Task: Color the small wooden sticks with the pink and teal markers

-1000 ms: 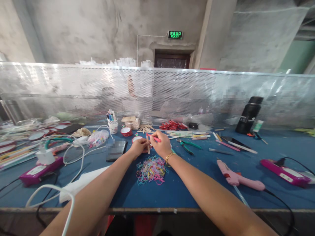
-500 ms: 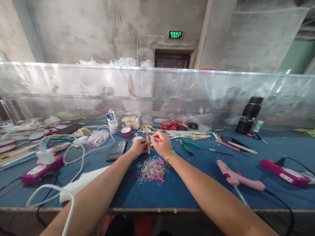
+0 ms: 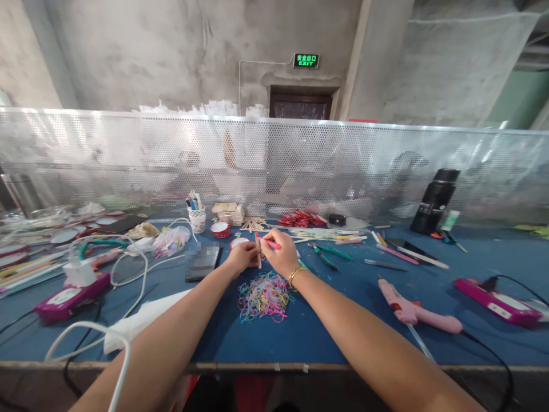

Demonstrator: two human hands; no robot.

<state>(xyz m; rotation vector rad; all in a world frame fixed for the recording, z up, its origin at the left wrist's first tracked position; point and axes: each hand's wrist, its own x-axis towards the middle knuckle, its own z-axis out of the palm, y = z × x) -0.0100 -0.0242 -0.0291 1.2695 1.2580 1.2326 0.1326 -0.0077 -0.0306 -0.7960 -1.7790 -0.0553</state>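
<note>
My left hand pinches a flat wooden craft stick, held roughly upright, its upper end coloured red. Wrapped round a red marker pen, my right hand is close against the stick's right side. The pen's tip points at the upper part of the stick; whether it touches is too small to tell. Just below both hands lies a loose pile of multicoloured rubber bands. A white round piece with a red rim is partly hidden behind my left hand.
Green-handled pliers lie right of my hands, with a pink glue gun further right. A black bottle stands at the back right. Leftward are a dark notebook, a pen cup and a looping white cable.
My right hand and the red marker pen have shifted slightly, the pen tilting a little against the stick. My left hand keeps its hold with hardly any movement.
</note>
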